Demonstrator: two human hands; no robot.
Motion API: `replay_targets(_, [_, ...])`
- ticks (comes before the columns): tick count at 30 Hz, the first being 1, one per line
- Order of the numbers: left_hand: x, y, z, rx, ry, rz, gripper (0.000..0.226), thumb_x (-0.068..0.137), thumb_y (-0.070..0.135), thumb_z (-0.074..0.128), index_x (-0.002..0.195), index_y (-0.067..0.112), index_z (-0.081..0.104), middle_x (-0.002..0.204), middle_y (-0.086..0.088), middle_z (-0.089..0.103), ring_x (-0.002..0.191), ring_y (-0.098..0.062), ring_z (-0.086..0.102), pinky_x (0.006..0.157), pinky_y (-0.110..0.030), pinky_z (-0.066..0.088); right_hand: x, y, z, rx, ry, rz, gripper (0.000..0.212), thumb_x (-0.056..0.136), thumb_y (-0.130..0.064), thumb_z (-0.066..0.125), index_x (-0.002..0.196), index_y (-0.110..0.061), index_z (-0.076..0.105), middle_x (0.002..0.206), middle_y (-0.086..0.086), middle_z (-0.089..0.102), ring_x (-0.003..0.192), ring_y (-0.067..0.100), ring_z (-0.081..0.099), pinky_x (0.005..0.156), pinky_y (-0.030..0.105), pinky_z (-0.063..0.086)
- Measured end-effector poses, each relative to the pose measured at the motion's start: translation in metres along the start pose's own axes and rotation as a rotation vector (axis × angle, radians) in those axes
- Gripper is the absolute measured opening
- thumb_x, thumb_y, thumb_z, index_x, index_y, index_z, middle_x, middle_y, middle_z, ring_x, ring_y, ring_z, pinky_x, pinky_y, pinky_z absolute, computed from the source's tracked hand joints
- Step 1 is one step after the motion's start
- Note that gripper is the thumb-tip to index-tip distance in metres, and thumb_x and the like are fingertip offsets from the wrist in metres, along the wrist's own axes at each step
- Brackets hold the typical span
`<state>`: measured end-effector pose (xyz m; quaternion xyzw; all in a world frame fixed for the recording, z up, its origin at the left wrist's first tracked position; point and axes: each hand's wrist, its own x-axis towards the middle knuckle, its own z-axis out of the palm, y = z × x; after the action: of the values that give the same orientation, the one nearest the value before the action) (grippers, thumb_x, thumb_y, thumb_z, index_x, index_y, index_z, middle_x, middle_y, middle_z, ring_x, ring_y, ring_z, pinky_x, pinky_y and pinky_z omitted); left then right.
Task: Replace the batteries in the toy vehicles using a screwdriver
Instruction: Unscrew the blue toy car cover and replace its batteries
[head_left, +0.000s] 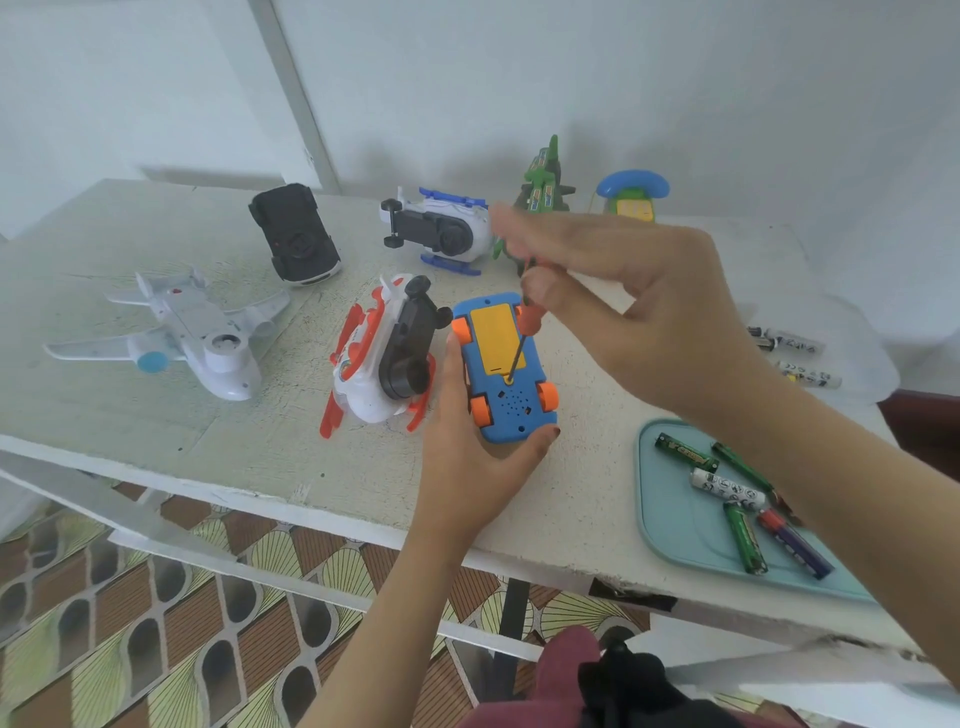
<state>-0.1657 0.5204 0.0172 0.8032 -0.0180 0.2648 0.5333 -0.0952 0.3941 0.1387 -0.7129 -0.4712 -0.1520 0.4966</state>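
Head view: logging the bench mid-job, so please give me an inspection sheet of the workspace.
Surface: white table, worn paint.
Job's things: blue toy car upturned, screwdriver tip by its yellow cover; plane, black car, red helicopter, blue helicopter upturned too; batteries on teal tray.
Clutter: green toy, toy phone, loose batteries.
Hands: left hand holds the car; right hand holds the screwdriver.
Cables: nothing seen.
Surroundings: white wall, patterned floor.

A room in a home, it seems: a worn white-painted tabletop (218, 447) against plain pale walls (675, 78), above a patterned tile floor (130, 623).
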Motion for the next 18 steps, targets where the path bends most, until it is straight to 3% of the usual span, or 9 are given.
replay_targets(2, [0.001, 0.001, 0.0, 0.004, 0.004, -0.003, 0.095, 0.073, -0.001, 0.08, 0.139, 0.029, 0.019, 0.116, 0.05, 0.045, 0.107, 0.02, 0.05, 0.082, 0.0, 0.04, -0.001, -0.001, 0.003, -0.036, 0.085, -0.011, 0.031, 0.087, -0.011, 0.068, 0.117, -0.009, 0.068, 0.082, -0.007, 0.068, 0.081, 0.016, 0.064, 0.085, 0.028, 0.05])
replay_targets(4, [0.001, 0.003, 0.001, 0.001, 0.005, 0.013, 0.094, 0.073, -0.006, 0.079, 0.138, 0.025, 0.019, 0.114, 0.05, 0.046, 0.106, 0.022, 0.05, 0.082, 0.0, 0.04, -0.001, 0.0, 0.006, -0.108, 0.152, -0.01, 0.027, 0.084, -0.019, 0.072, 0.111, -0.014, 0.071, 0.071, 0.006, 0.063, 0.074, 0.017, 0.057, 0.075, 0.027, 0.045])
replay_targets(6, [0.0, 0.004, 0.001, -0.005, 0.001, 0.017, 0.094, 0.073, -0.008, 0.078, 0.136, 0.029, 0.018, 0.114, 0.051, 0.046, 0.105, 0.023, 0.05, 0.082, 0.0, 0.04, 0.0, 0.002, 0.009, -0.215, 0.172, -0.04, 0.024, 0.089, -0.024, 0.065, 0.109, -0.014, 0.072, 0.073, 0.003, 0.064, 0.075, 0.017, 0.055, 0.075, 0.025, 0.042])
replay_targets(8, [0.0, 0.002, 0.001, -0.002, 0.002, 0.017, 0.096, 0.074, -0.006, 0.078, 0.136, 0.034, 0.017, 0.115, 0.05, 0.046, 0.105, 0.02, 0.052, 0.082, -0.001, 0.041, 0.0, 0.004, 0.008, -0.244, 0.167, -0.035, 0.026, 0.092, -0.022, 0.053, 0.108, -0.011, 0.071, 0.089, -0.005, 0.066, 0.084, 0.019, 0.06, 0.082, 0.024, 0.044])
replay_targets(12, [0.0, -0.001, 0.0, 0.003, 0.007, 0.0, 0.096, 0.075, -0.001, 0.079, 0.139, 0.033, 0.017, 0.116, 0.047, 0.047, 0.107, 0.016, 0.054, 0.083, -0.003, 0.042, 0.0, 0.001, -0.002, -0.003, -0.026, 0.042, 0.038, 0.091, -0.009, 0.039, 0.119, -0.01, 0.066, 0.102, -0.028, 0.055, 0.101, 0.023, 0.066, 0.09, 0.031, 0.051])
replay_targets(15, [0.0, -0.003, 0.0, 0.008, 0.011, -0.011, 0.095, 0.074, 0.001, 0.08, 0.138, 0.034, 0.019, 0.117, 0.048, 0.046, 0.11, 0.017, 0.051, 0.084, -0.002, 0.041, 0.002, -0.003, -0.007, 0.048, -0.066, 0.066, 0.038, 0.093, -0.001, 0.046, 0.127, -0.009, 0.06, 0.099, -0.001, 0.071, 0.075, 0.018, 0.07, 0.086, 0.03, 0.055])
replay_targets(18, [0.0, 0.001, 0.001, 0.016, 0.004, 0.004, 0.095, 0.073, -0.004, 0.079, 0.138, 0.031, 0.018, 0.116, 0.05, 0.045, 0.108, 0.021, 0.05, 0.084, -0.001, 0.04, 0.002, -0.005, -0.006, 0.102, -0.023, 0.11, 0.034, 0.09, -0.004, 0.06, 0.124, -0.011, 0.063, 0.094, 0.001, 0.071, 0.07, 0.012, 0.07, 0.08, 0.026, 0.057])
